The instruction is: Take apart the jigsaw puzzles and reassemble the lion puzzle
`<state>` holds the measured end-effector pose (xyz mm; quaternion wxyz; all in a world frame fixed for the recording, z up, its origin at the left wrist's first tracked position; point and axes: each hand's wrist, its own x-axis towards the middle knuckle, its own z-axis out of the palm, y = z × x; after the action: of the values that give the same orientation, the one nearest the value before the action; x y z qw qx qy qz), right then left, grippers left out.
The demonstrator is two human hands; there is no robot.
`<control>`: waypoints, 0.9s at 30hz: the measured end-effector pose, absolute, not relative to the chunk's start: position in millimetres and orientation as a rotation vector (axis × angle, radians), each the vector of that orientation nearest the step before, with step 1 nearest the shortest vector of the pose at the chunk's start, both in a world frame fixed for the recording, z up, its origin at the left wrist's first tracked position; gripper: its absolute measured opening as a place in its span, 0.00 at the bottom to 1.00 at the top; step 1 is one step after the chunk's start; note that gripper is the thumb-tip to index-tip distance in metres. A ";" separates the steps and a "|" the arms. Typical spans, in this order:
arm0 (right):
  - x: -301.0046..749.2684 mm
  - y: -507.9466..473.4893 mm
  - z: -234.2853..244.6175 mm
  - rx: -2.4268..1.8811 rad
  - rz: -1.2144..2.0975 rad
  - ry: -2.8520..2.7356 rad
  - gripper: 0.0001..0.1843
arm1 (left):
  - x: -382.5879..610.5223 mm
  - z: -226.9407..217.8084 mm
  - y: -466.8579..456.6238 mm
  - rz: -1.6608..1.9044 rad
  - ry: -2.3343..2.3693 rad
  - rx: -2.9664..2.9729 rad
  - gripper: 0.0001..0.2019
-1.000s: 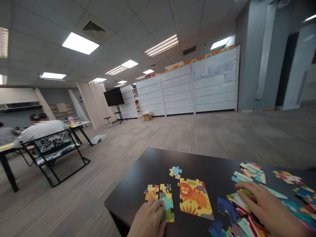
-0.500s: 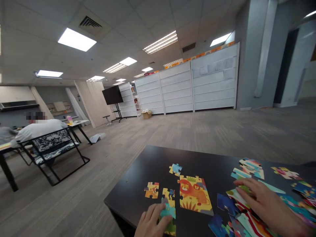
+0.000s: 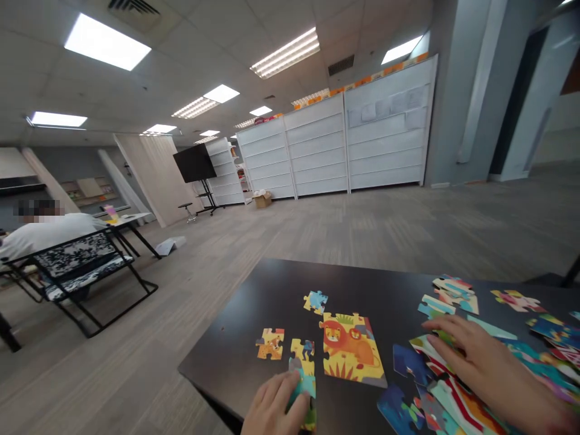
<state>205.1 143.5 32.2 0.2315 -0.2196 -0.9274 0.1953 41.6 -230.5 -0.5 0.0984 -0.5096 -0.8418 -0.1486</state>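
My left hand (image 3: 274,403) is at the near edge of the black table, thumb and fingertips closed about a teal puzzle piece (image 3: 308,385). That piece lies in a short column below a yellow piece (image 3: 302,348); its lower part is partly covered. Right beside the column lies a joined lion picture (image 3: 351,350). A leopard piece (image 3: 270,344) and a light blue and yellow piece (image 3: 315,301) lie loose nearby. Over a heap of mixed pieces (image 3: 457,403) my right hand (image 3: 484,362) rests with its fingers stretched out, hiding some of them.
More pieces lie along the right side of the black table (image 3: 267,290), including a pink and yellow one (image 3: 516,300). Beyond the table's left edge, a person in white (image 3: 58,228) sits on a patterned chair (image 3: 77,260). White shelving (image 3: 317,151) stands at the back.
The view has shifted a little, so the table and room sit slightly further left and higher. Both hands stay at the same pieces, with hardly any finger movement.
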 end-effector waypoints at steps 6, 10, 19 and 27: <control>205.1 153.4 23.9 -0.573 0.484 -2.542 0.22 | 36.1 7.9 -225.6 -0.336 -2.475 -1.534 0.04; 201.9 152.9 37.5 -0.513 0.412 -2.500 0.21 | 35.4 13.8 -225.4 -0.566 -2.561 -1.449 0.06; 130.9 -4.0 92.2 -0.046 0.663 -2.862 0.17 | 44.4 29.3 -224.6 -0.786 -2.844 -1.236 0.38; 88.5 -32.7 89.2 -0.169 0.779 -2.975 0.15 | 36.5 4.0 -229.7 -1.263 -2.483 -1.393 0.35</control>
<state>88.5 -32.7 89.2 0.0310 -0.0549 -0.9654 0.2529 36.5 -229.7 4.0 0.0134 -0.4472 -0.7971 -0.4055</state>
